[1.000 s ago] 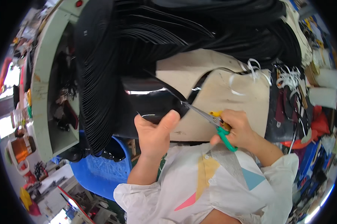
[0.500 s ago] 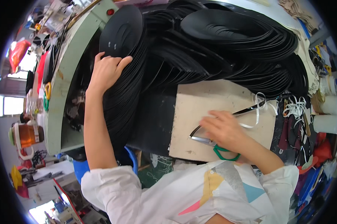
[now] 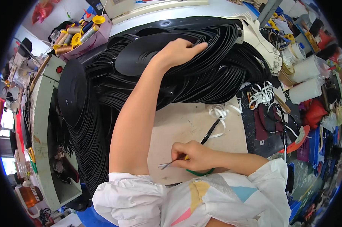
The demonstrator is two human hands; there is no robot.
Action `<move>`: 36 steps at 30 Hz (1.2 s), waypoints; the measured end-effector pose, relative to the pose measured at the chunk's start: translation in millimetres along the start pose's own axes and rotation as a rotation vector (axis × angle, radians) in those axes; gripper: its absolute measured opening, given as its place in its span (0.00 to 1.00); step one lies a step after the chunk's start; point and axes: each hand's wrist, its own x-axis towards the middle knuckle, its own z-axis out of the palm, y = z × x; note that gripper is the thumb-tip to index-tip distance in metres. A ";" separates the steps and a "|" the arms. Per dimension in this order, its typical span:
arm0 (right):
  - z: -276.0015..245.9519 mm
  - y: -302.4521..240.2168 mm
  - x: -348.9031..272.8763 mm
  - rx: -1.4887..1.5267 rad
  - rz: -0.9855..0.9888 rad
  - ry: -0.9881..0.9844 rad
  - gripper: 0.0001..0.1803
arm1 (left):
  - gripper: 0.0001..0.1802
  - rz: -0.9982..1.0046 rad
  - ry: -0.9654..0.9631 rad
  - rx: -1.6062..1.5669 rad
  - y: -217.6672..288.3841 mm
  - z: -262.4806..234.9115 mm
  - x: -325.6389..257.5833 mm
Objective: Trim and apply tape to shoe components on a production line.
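Observation:
My left hand (image 3: 180, 52) reaches far forward over a fanned stack of thin black oval sheets (image 3: 135, 58). Its thumb stretches out to the right, apart from the fingers, and nothing shows held in it. Close to my body, my right hand (image 3: 193, 155) is closed around scissors (image 3: 164, 165) with a green handle loop and a yellow part, short metal blades pointing left. Beneath it lies a beige board (image 3: 182, 117). A glossy black strip (image 3: 211, 129) slants away from the right hand toward a loose white ribbon (image 3: 221, 113).
Another leaning column of black sheets (image 3: 73, 94) runs down the left beside a pale green metal cabinet (image 3: 38, 128). Thread spools (image 3: 70, 38) fill a pink box at the back left. Dark red pieces (image 3: 261, 123) and white rolls (image 3: 305, 70) are on the right.
My left hand has gone from the left column to the far middle stack. The right hand, earlier spread over the scissors, now grips them. The view has shifted.

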 end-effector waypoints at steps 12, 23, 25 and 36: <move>-39.2 3.0 -17.1 0.470 0.082 0.150 0.05 | 0.35 -0.003 0.109 -0.357 -20.9 -10.9 -39.4; -35.6 -7.8 -20.6 -0.137 -0.187 0.369 0.06 | 0.29 -0.148 0.162 -0.483 -24.0 -24.4 -55.7; -33.9 -13.1 -17.1 -0.097 -0.178 0.462 0.06 | 0.22 -0.078 0.415 -0.446 -40.6 -31.5 -62.9; -60.0 -39.6 -33.8 0.098 -0.163 0.532 0.06 | 0.08 0.068 0.718 -0.693 32.2 3.1 -238.0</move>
